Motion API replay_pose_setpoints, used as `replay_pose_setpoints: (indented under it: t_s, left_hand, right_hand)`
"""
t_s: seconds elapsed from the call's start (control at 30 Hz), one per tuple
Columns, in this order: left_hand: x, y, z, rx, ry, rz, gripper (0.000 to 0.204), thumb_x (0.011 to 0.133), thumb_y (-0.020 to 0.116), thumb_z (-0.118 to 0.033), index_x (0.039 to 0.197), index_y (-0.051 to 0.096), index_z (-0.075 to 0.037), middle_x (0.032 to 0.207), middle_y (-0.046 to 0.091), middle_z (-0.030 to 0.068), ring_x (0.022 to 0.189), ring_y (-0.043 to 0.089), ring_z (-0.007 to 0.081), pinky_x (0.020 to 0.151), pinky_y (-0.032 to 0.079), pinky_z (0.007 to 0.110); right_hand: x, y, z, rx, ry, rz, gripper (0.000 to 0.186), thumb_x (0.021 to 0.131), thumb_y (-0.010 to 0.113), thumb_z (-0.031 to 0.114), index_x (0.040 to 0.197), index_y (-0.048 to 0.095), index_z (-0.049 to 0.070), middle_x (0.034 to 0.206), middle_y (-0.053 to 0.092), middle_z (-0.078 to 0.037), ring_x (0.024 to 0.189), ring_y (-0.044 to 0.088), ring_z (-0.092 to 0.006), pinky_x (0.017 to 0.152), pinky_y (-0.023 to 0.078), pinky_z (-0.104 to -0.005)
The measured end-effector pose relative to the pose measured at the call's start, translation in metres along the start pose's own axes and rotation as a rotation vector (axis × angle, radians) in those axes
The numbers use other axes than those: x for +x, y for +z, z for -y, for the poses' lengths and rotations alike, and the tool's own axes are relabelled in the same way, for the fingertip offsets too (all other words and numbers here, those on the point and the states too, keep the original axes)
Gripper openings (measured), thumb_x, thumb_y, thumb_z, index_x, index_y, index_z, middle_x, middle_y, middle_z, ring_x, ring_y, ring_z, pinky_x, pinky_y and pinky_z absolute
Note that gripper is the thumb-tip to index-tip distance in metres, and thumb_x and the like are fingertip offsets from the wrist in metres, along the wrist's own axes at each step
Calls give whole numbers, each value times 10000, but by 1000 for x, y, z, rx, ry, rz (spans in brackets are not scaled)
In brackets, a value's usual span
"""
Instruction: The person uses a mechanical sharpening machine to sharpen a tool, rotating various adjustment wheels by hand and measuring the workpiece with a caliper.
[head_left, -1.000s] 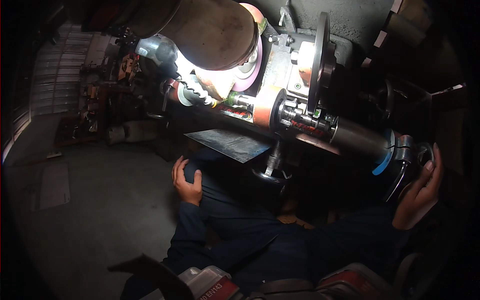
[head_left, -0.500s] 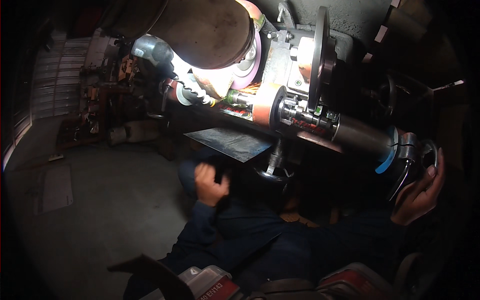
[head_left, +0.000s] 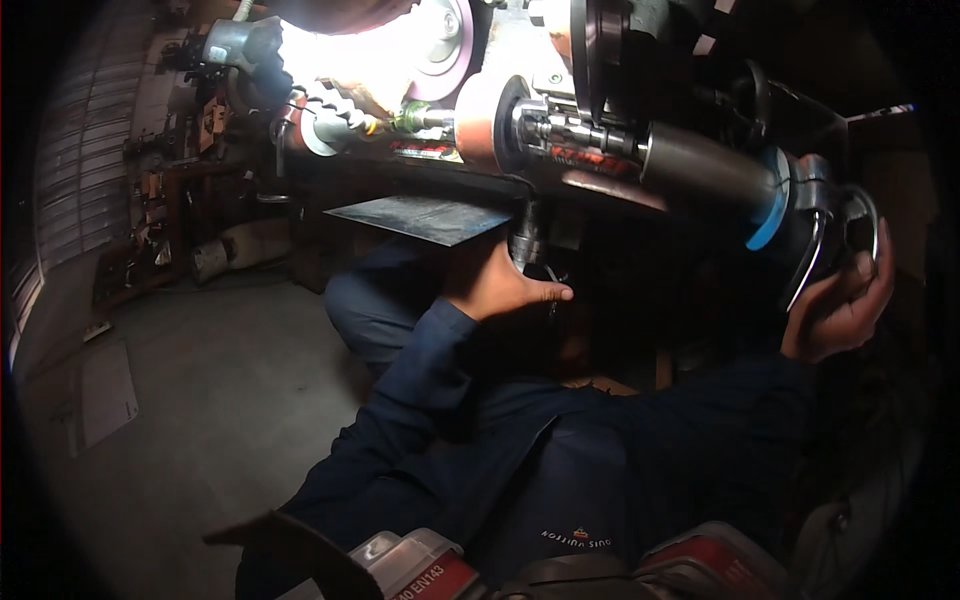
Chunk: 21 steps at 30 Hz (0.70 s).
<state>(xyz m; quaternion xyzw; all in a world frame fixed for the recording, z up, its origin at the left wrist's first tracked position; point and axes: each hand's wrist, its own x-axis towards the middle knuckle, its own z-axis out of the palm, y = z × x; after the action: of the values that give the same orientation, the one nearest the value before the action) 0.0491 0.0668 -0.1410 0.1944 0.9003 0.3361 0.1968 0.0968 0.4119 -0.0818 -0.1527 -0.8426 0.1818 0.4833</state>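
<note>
Left hand [head_left: 497,283]: moved up to lower handwheel [head_left: 553,272], below orange drum [head_left: 476,125]; grip hidden, cannot tell. Right hand [head_left: 838,308]: gripping end handwheel [head_left: 875,214], right of drum. Step, apparently: handwheel adjustment; next calls for steady turning.

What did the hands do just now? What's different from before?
The left hand let go of the knee and moved right and up to the lower wheel; its fingers are hidden. The view shifted, too. The right hand stayed at the side wheel.
</note>
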Motion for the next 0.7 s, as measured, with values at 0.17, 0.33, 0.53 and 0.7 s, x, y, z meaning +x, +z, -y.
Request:
replay_pose_setpoints:
  t_s: [0.17, 0.33, 0.53, 0.7]
  left_hand:
    - [2, -2, 2, -26, -99, 121, 728, 607, 854, -398, 1133, 539, -7, 988, 637, 113, 908, 611, 228, 853, 457, 321]
    - [1, -17, 2, 16, -38, 115, 938, 554, 805, -567, 1207, 493, 30, 1090, 603, 207, 1041, 579, 331, 920, 432, 380]
    - [2, -12, 45, -185, -119, 332, 930, 562, 785, -551, 1216, 489, 39, 1096, 608, 214, 1035, 592, 306, 891, 443, 359]
    - [-9, -2, 70, -838, -195, 373, 608, 707, 740, -264, 1214, 526, -3, 1131, 605, 135, 1049, 576, 243, 867, 463, 349]
  right_hand:
    - [15, -11, 13, 19, 141, 146, 287, 986, 411, 163, 1155, 598, 24, 1077, 645, -123, 944, 636, -200, 789, 500, -284]
    - [25, -19, 9, -61, 182, 301, 289, 981, 426, 242, 1158, 610, 108, 1061, 647, -118, 966, 629, -232, 809, 481, -309]
    - [45, -18, -2, -303, 203, 449, 330, 955, 403, 277, 1156, 604, 109, 1091, 637, -138, 1033, 599, -299, 871, 455, -372]
    - [60, -16, -11, -312, 227, 606, 339, 942, 403, 264, 1147, 602, 83, 1106, 622, -165, 1043, 581, -327, 897, 436, -378]
